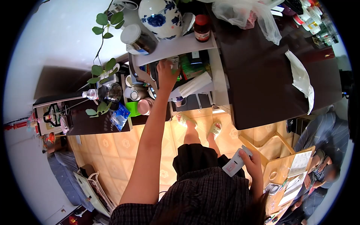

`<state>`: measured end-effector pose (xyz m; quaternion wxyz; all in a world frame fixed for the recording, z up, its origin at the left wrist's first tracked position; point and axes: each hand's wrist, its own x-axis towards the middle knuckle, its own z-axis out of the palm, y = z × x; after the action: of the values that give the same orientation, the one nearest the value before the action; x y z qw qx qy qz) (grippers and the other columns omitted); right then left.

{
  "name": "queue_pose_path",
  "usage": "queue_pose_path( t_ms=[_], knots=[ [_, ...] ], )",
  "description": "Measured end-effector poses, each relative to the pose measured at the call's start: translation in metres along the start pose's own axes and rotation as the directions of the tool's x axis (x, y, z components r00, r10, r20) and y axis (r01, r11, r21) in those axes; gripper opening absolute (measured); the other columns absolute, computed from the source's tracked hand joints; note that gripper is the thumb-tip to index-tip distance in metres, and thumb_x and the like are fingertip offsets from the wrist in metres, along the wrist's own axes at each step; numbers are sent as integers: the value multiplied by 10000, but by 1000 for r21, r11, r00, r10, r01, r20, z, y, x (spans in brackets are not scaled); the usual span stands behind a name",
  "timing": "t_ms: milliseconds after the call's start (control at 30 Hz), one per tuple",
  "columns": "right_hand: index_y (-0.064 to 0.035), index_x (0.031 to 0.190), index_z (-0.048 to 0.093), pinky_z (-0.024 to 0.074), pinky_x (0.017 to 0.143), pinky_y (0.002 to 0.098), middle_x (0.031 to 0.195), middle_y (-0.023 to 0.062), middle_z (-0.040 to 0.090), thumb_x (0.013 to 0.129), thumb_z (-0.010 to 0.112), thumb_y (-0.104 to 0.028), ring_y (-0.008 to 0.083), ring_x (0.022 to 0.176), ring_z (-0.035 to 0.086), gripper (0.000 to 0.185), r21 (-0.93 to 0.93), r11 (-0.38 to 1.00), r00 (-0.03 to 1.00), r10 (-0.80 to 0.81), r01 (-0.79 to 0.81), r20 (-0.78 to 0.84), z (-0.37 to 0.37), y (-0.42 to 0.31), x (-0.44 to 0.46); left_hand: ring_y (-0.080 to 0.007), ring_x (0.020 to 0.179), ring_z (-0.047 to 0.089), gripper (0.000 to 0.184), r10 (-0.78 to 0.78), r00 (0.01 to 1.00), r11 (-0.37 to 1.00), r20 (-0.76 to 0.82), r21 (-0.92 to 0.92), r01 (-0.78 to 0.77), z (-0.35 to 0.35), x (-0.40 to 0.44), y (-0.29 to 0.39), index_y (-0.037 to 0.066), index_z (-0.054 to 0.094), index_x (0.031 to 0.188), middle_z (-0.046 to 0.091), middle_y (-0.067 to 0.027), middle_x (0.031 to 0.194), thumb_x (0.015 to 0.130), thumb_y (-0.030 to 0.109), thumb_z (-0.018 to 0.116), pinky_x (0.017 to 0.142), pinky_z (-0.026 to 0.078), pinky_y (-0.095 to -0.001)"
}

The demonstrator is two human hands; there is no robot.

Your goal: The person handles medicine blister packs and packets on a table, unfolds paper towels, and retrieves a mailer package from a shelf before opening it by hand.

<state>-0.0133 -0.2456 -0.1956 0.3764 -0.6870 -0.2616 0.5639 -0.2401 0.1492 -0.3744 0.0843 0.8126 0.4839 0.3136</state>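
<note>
My left hand (167,75) reaches into an open shelf compartment (221,71) full of small items. Its fingers are bent in among them, and what they grip is hidden. Beside it lie green packets (192,66) and a rolled white sheet (195,84). Low at my right side, my right hand (253,162) is closed around a small flat white object with pink print (234,164); its exact kind is unclear.
Above the compartment stand a blue-and-white vase (159,18), a lidded jar (138,39) and a red-capped jar (202,28). A dark tabletop (262,86) holds a plastic bag (243,15) and white paper (300,77). A wooden chair (277,140) stands right; another person (318,172) sits beyond.
</note>
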Motion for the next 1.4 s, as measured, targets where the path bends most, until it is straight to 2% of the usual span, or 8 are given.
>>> queue_pose_path(
  t_ms=[367, 567, 667, 767, 867, 1067, 1267, 1400],
  knots=[
    [37, 833, 618, 403, 582, 250, 691, 6, 575, 976, 587, -222, 62, 658, 498, 298, -50, 999, 999, -5, 7, 40, 13, 0, 11, -427, 1142, 451, 361, -14, 998, 1000, -69, 11, 15, 29, -1, 30, 62, 576, 1031, 505, -181, 1208, 753, 178, 776, 990, 380, -534],
    [40, 839, 628, 412, 588, 258, 687, 16, 583, 967, 597, -226, 71, 660, 511, 297, -78, 997, 999, -10, 13, 34, 13, 2, 11, -410, 1159, 492, 323, 54, 978, 968, -200, 251, -3, -6, -15, 50, 31, 563, 1113, 537, -184, 1203, 858, 201, 667, 968, 419, -535],
    [41, 838, 627, 414, 589, 260, 687, 18, 583, 966, 597, -223, 74, 660, 513, 295, -76, 997, 999, -14, 16, 33, 12, 2, 12, -426, 1099, 560, 343, -392, 920, 920, -13, -28, 392, -28, -53, 59, 11, 540, 1191, 560, -219, 1208, 902, 186, 598, 894, 479, -504],
    [41, 835, 625, 413, 588, 260, 686, 16, 579, 967, 595, -218, 72, 660, 511, 292, -65, 998, 999, -21, 24, 40, 13, 3, 11, -444, 969, 636, 383, -631, 768, 776, 111, 96, 624, -23, -93, 41, -11, 483, 1236, 513, -240, 1249, 938, 222, 547, 772, 545, -505],
    [39, 833, 623, 411, 588, 259, 685, 13, 575, 970, 593, -211, 70, 659, 507, 287, -60, 998, 999, -25, 28, 42, 14, 6, 11, -449, 912, 651, 412, -714, 689, 696, 123, 233, 679, -17, -106, 30, -23, 463, 1228, 540, -275, 1194, 931, 243, 570, 739, 562, -500],
    [40, 837, 623, 407, 583, 253, 684, 9, 570, 971, 591, -202, 66, 658, 501, 279, -65, 998, 998, -23, 27, 54, 18, 8, 10, -441, 916, 656, 488, -675, 738, 717, -9, 229, 658, 9, -116, 9, -19, 493, 1182, 619, -264, 1112, 897, 354, 628, 787, 554, -496],
    [43, 848, 626, 406, 580, 253, 686, 7, 572, 970, 593, -203, 64, 659, 498, 277, -74, 997, 998, -14, 19, 61, 17, 11, 9, -380, 933, 671, 364, -890, 417, 431, 186, 38, 902, 17, -96, -9, 58, 685, 914, 691, -198, 909, 829, 411, 693, 795, 526, -485],
    [46, 858, 629, 411, 583, 255, 692, 8, 579, 968, 596, -204, 65, 660, 502, 275, -73, 997, 998, -11, 16, 62, 16, 11, 9, -339, 881, 681, 325, -825, 545, 544, 151, -56, 837, 40, -93, -39, 54, 691, 860, 690, -207, 861, 832, 378, 679, 769, 517, -467]
  ],
)
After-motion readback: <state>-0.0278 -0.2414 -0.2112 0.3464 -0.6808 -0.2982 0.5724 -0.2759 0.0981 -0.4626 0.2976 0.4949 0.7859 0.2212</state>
